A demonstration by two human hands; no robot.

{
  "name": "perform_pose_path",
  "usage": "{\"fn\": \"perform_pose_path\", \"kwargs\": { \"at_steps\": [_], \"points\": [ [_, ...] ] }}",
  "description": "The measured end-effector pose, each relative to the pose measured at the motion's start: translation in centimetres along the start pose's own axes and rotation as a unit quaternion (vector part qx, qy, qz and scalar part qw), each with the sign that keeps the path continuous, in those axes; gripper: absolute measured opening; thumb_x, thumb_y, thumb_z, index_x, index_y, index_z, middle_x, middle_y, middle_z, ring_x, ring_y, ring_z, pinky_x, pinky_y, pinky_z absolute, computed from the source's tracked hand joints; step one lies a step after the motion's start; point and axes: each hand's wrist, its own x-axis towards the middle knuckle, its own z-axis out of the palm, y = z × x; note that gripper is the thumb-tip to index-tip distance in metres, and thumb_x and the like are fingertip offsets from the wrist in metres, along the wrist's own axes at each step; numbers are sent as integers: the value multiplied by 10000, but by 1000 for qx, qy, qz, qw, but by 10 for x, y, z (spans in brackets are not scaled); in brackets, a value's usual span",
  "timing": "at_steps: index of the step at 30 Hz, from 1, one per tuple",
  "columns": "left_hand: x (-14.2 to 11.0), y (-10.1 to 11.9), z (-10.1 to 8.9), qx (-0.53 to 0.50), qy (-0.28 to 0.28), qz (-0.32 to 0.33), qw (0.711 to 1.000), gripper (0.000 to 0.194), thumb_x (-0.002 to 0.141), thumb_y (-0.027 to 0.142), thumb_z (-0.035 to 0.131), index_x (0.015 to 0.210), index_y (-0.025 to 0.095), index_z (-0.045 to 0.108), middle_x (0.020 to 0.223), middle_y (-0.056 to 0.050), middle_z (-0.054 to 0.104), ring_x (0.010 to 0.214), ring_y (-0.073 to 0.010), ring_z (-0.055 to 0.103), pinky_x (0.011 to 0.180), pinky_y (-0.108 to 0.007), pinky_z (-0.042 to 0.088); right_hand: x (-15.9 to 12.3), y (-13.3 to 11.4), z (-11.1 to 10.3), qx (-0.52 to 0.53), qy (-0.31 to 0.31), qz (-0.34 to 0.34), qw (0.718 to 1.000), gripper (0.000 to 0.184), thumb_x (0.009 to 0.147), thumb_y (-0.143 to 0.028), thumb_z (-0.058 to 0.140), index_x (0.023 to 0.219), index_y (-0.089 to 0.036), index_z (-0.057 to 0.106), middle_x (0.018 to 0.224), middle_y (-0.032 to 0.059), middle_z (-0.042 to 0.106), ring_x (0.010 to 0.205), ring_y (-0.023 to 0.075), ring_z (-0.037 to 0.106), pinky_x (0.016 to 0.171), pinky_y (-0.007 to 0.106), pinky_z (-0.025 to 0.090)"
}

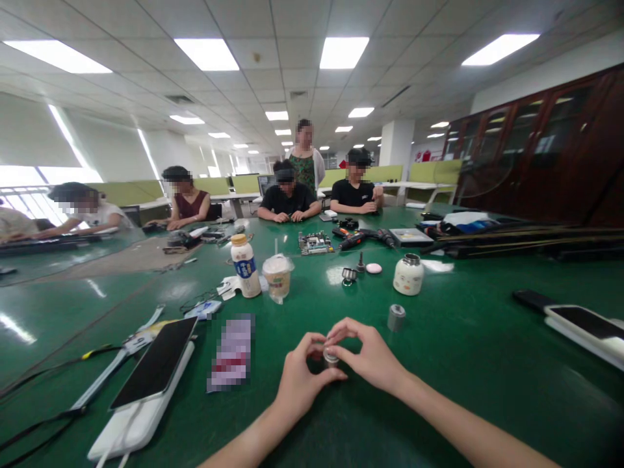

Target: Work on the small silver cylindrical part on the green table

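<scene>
A small silver metal cylinder (331,359) stands close in front of me on the green table. My left hand (301,372) curls around its side, thumb in front. From above, the fingers and thumb of my right hand (363,348) close on the cylinder's top edge. Fingers cover part of it, so its exact kind does not show. Just beyond my right hand is a grey metal canister (396,318). Farther back stands an uncapped cream-coloured flask (408,275) with a printed pattern. A pink round disc (374,268) and a dark pointed part (361,262) lie left of it.
A phone (158,361) on a white power bank, a lanyard (124,351) and a blurred purple packet (233,354) lie left. A bottle (246,268) and a lidded drink cup (277,276) stand behind. Beyond are a circuit board (316,243), power tools (358,239) and seated people.
</scene>
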Motion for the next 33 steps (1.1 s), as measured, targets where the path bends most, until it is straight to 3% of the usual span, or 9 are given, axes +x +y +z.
{"fn": "perform_pose_path", "kwargs": {
  "at_steps": [3, 6, 10, 15, 20, 24, 29, 33],
  "points": [
    [0, 1, 0, -9, 1, 2, 1000, 506, 599, 218, 883, 983, 215, 554, 796, 31, 766, 761, -186, 699, 723, -254, 489, 1, -2, -4, -22, -31, 13, 999, 49, 790, -185, 700, 830, -211, 710, 823, -3, 747, 812, 185, 700, 783, 284, 512],
    [0, 0, 0, -15, 2, 4, 1000, 521, 589, 217, 889, 987, 214, 554, 800, 34, 766, 759, -180, 701, 715, -244, 490, -1, -2, -2, -53, -19, 2, 998, 47, 790, -175, 701, 782, -219, 712, 768, -11, 737, 767, 183, 692, 745, 283, 504],
    [-2, 0, 0, -11, 6, 7, 1000, 526, 584, 249, 895, 991, 207, 565, 811, 25, 760, 761, -181, 693, 715, -247, 491, 0, 2, -2, -76, 42, -42, 995, 73, 808, -183, 687, 749, -226, 675, 765, -12, 714, 776, 185, 678, 753, 298, 495],
    [-1, 3, 0, -9, 7, 2, 1000, 512, 579, 270, 898, 975, 192, 583, 789, 11, 749, 741, -181, 685, 696, -245, 488, 14, 29, -25, -50, 163, -7, 985, 160, 788, -319, 720, 817, -207, 610, 819, 27, 723, 821, 214, 698, 786, 335, 522],
    [-1, 2, 0, -4, 7, 2, 1000, 507, 585, 274, 896, 973, 197, 579, 785, 17, 747, 736, -177, 672, 694, -245, 483, 12, 70, -39, -77, 79, 41, 993, 129, 747, -302, 723, 733, -196, 650, 737, 18, 734, 738, 210, 706, 748, 343, 541],
    [-1, 0, 0, -1, 6, 6, 1000, 512, 590, 284, 893, 983, 201, 576, 786, 21, 747, 736, -177, 669, 701, -250, 486, 6, 83, -38, -66, 54, 44, 995, 114, 726, -283, 736, 786, -195, 694, 819, 31, 756, 803, 213, 714, 795, 353, 549],
    [-1, 0, 0, -10, 6, 4, 1000, 490, 590, 256, 889, 967, 200, 581, 800, 18, 749, 743, -178, 679, 699, -245, 492, 9, 82, -37, -41, 63, 47, 996, 100, 743, -283, 722, 750, -189, 687, 807, 50, 762, 786, 226, 718, 802, 390, 554],
    [-1, 1, 0, -12, 6, 1, 1000, 490, 576, 236, 896, 955, 200, 587, 798, 16, 749, 751, -183, 680, 709, -249, 497, 11, 57, -27, 3, 78, 34, 996, 158, 798, -332, 696, 763, -192, 632, 852, 68, 768, 836, 228, 727, 824, 387, 559]
  ]
}}
